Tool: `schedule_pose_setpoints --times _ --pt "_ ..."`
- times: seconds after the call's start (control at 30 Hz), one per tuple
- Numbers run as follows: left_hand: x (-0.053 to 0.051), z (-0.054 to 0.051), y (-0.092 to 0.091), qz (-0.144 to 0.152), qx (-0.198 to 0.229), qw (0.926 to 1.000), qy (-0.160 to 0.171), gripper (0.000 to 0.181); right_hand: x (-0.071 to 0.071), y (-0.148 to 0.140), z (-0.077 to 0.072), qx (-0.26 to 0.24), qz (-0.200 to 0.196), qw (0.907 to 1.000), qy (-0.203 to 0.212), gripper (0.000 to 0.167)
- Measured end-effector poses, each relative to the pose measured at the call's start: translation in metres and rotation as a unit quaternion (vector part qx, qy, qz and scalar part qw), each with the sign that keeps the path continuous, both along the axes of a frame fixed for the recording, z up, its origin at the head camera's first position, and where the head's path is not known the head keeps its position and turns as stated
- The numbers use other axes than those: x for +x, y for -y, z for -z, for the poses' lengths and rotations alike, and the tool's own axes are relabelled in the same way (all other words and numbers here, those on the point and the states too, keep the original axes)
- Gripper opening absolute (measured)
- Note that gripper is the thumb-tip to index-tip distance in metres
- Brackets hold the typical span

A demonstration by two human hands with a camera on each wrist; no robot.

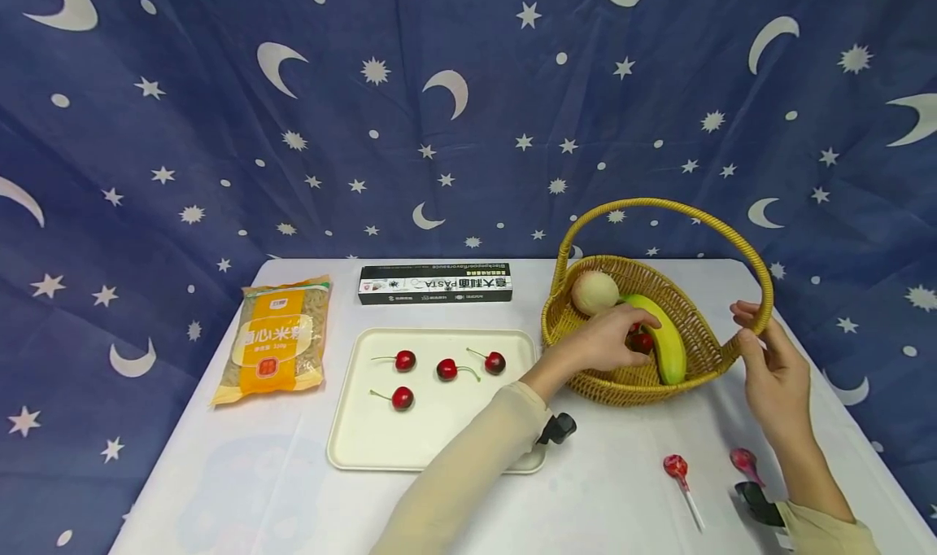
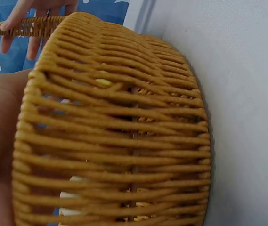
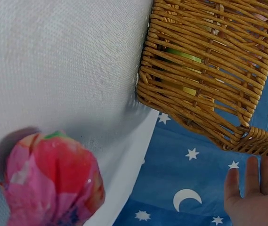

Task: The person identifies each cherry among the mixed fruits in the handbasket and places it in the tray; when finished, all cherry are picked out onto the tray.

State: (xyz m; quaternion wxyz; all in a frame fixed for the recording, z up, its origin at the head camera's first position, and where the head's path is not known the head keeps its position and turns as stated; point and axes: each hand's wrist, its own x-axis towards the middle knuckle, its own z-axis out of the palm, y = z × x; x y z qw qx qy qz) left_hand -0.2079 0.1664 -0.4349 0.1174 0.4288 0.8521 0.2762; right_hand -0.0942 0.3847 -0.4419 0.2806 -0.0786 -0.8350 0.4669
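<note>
A yellow wicker basket (image 1: 611,394) with a tall arched handle stands at the back right. Inside it are a pale round fruit (image 1: 594,292), a yellow-green banana (image 1: 669,345) and a red cherry (image 1: 641,343). My left hand (image 1: 603,339) reaches over the near rim, its thumb and index finger curled about that cherry beside the banana; part of the grip is hidden. In the left wrist view the basket's woven wall (image 2: 115,127) covers most of this hand. At the handle's right base, my right hand (image 1: 779,376) holds the handle between thumb and fingers.
A cream tray (image 1: 439,449) with several stemmed cherries (image 1: 403,398) lies left of the basket. Behind it is a black-and-white pasta box (image 1: 435,284); a noodle bag (image 1: 274,339) lies far left. Two wrapped lollipops (image 1: 676,466) rest near the right forearm.
</note>
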Motion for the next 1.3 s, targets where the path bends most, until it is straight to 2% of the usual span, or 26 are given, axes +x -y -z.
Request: schedule_pose_setpoints --times 0.2,0.43,0.63,0.87,1.13,1.3 --pt "-0.001 0.004 -0.008 -0.007 -0.043 0.9991 0.002 0.056 0.000 -0.001 0.001 0.000 -0.006 1.0000 -0.004 0.039" --pt "-0.003 0.007 -0.013 -0.017 -0.061 0.9980 0.003 0.056 0.000 -0.001 0.000 -0.001 -0.002 1.0000 -0.002 0.039" --pt "-0.005 0.010 -0.019 -0.012 -0.077 0.9969 0.005 0.056 0.000 0.000 0.000 0.001 0.002 1.0000 0.002 0.039" --pt "-0.006 0.012 -0.026 0.003 -0.113 0.9934 -0.022 0.048 0.000 -0.001 0.000 0.004 -0.001 1.0000 0.000 0.039" --pt "-0.002 0.013 -0.028 -0.012 -0.139 0.9893 -0.041 0.042 0.001 -0.002 0.000 0.005 0.001 1.0000 -0.001 0.039" --pt "-0.001 0.014 -0.026 -0.018 -0.144 0.9888 -0.033 0.035 0.000 -0.001 0.000 0.005 -0.001 1.0000 -0.002 0.039"
